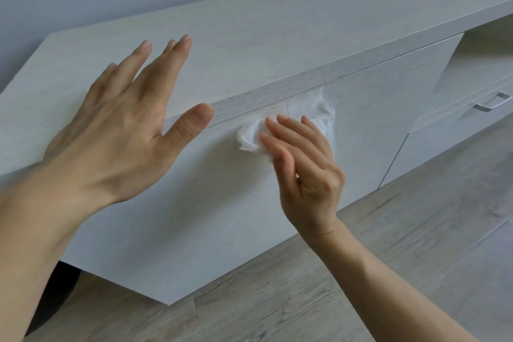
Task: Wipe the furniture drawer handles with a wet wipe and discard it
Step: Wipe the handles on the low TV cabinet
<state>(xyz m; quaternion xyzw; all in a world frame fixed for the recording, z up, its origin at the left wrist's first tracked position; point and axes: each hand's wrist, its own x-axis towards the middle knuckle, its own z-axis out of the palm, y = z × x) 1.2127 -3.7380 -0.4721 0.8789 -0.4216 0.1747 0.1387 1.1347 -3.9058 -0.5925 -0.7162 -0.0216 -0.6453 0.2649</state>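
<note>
The right hand [305,169] lies with fairly straight fingers flat on a bunched white wipe [251,136], pressing it against the upper edge of a plain panel [208,203] on the cabinet front, just below the top [249,44]. It is not clenched round the wipe. The thumb lies alongside, and I cannot tell whether it pinches a fold. The left hand [125,125] is released, fingers spread, over the top and holding nothing; whether it touches the surface is unclear

The only handle [492,101] in view is a metal bar on a drawer [458,133], well apart to the right of the wipe, at the frame's edge. Its long axis runs along the drawer front, parallel with the top's edge. The right hand is the nearer one and has the wipe, so the next move likely calls for carrying it rightwards along the front and stroking that bar lengthwise. No bin shows, so discarding looks some way off
</note>
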